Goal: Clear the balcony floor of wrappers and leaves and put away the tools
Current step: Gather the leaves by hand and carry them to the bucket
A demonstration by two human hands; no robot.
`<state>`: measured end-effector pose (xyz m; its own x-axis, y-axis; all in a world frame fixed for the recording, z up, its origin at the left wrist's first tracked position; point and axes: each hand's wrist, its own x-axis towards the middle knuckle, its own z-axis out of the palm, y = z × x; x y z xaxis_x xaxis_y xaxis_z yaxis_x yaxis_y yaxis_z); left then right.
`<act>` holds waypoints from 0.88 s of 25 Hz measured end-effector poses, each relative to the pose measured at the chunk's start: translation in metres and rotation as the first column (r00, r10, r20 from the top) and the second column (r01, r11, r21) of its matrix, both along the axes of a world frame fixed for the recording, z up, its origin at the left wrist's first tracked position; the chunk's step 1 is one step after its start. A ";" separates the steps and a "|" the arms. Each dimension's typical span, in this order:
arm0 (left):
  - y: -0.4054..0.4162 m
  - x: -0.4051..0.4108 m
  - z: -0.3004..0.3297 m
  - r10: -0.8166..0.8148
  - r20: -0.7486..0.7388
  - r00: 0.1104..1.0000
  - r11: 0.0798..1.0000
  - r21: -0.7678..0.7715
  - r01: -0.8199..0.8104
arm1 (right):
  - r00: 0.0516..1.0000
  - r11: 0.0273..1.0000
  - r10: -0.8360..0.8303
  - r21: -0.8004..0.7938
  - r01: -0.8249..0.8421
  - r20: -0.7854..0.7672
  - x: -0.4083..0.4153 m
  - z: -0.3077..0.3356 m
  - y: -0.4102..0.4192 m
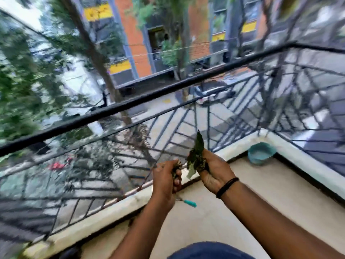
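- Both hands are being held up together in front of the railing (130, 107), just apart from each other, over the balcony floor (233, 212).
- Right hand (214, 171) is gripping a bunch of leaves (197, 157), fingers curled round the stems; one dark green leaf is sticking up above the fist, a paler one is hanging below.
- Left hand (166, 181) is clutching a smaller clump of debris (176, 168), fingers closed on it; too blurred to tell what's in it — leaf bits, prob.
- A black band (226, 187) is sitting on the right wrist.
- A small teal-tipped item (189, 203) is lying on the floor just below the left hand, nr the white curb (112, 214); can't tell what it is.
- A teal bowl (261, 153) is sitting in the far right corner of the floor, against the curb, well apart from the hands.
- Dark railing w/ diagonal bars is running across the view & turning at the right corner.
- Beyond it: a street below, a tree trunk (97, 58), green foliage at left, an orange-and-grey building (138, 43) w/ yellow panels; all heavily blurred.
- Blue fabric (211, 251) is showing at the bottom edge, b/w the forearms.
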<state>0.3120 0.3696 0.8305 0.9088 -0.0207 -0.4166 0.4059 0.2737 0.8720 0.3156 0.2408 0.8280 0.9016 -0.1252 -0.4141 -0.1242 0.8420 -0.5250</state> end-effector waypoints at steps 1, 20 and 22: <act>-0.034 0.007 0.000 -0.068 0.000 0.998 0.998 0.010 0.068 | 0.998 0.998 -0.062 0.014 0.063 -0.012 0.000 -0.005 -0.033; -0.521 0.038 -0.061 -0.848 -0.251 0.467 0.503 -0.103 0.858 | 0.618 0.632 -0.771 -0.065 0.772 -0.153 -0.063 -0.078 -0.447; -0.575 0.035 -0.070 -0.871 -0.285 0.400 0.454 -0.160 0.876 | 0.553 0.578 -0.810 -0.107 0.809 -0.193 -0.067 -0.083 -0.494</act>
